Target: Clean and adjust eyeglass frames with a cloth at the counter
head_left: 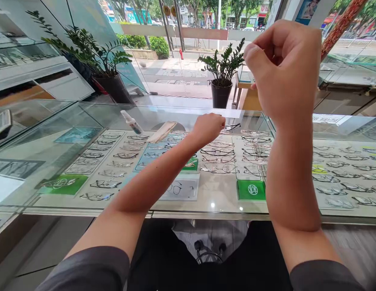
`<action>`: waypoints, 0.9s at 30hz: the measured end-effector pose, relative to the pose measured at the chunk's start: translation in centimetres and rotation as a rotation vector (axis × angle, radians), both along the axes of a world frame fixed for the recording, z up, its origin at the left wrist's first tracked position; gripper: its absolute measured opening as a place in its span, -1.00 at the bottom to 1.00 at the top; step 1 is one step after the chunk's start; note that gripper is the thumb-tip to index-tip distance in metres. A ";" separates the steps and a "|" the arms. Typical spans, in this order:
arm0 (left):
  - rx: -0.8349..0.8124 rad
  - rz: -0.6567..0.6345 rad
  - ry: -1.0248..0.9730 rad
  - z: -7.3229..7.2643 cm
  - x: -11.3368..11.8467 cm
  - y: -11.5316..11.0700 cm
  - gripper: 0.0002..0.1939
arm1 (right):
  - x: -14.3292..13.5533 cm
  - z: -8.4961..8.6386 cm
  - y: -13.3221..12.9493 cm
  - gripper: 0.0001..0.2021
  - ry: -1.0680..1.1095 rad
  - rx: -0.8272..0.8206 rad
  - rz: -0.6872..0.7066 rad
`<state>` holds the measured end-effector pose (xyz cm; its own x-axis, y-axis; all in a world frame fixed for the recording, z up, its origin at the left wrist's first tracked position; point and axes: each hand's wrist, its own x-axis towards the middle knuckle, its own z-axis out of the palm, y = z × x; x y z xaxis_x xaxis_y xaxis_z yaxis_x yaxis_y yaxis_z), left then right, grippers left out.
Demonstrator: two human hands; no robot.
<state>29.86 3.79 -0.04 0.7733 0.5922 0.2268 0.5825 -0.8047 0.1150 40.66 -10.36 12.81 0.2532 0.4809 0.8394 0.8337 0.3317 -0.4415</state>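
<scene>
My left hand (208,128) is closed over the far part of the glass counter, its fingers pinched at a dark-rimmed pair of eyeglasses (232,128) that shows partly past the fingertips. Raised high on the right is my right hand (286,70), its fingers curled in against the thumb. Whatever the right fingers may hold is hidden or too small to make out. Below both hands, several rows of eyeglasses (218,152) lie inside the glass display counter (218,198). A folded pale cloth (162,132) and a white-capped spray bottle (131,122) are left of my left hand.
Green cards (251,190) lie among the frames in the case. Potted plants (221,72) stand beyond the counter, before large windows. At the far left is a dark-edged device (2,124). A stool base (209,254) shows under the counter.
</scene>
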 end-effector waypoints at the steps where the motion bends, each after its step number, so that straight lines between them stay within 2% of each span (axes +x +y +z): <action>1: 0.012 -0.002 0.036 -0.6 0.2 0.1 -0.73 | -0.1 0.1 -0.1 -0.79 0.001 -0.004 0.015; 4: 0.028 -0.005 0.132 -1.7 0.4 0.1 -0.71 | -0.3 0.1 -0.4 -0.80 0.003 0.006 0.036; 7: 0.010 -0.004 0.189 -2.2 0.5 -0.1 -0.71 | -0.4 0.2 -0.4 -0.82 0.012 0.017 0.052; 10: -0.011 0.005 0.202 -2.4 0.6 -0.3 -0.72 | -0.6 0.2 -0.3 -0.80 -0.003 0.020 0.059; 14: -0.036 0.010 0.216 -2.6 0.7 -0.3 -0.74 | -0.9 0.3 -0.3 -0.74 -0.037 -0.009 -0.021; 19: -0.048 0.010 0.211 -2.9 0.7 -0.3 -0.76 | -0.9 0.2 -0.5 -0.79 -0.026 -0.108 -0.051; 27: 0.045 -0.079 0.184 -2.7 0.3 0.2 -0.65 | -1.0 0.2 -0.5 -0.75 -0.028 -0.106 0.029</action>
<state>30.13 4.03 -2.74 0.8477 0.5205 0.1024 0.5252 -0.8506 -0.0241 39.69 -10.84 13.02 0.2156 0.5744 0.7897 0.8369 0.3081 -0.4525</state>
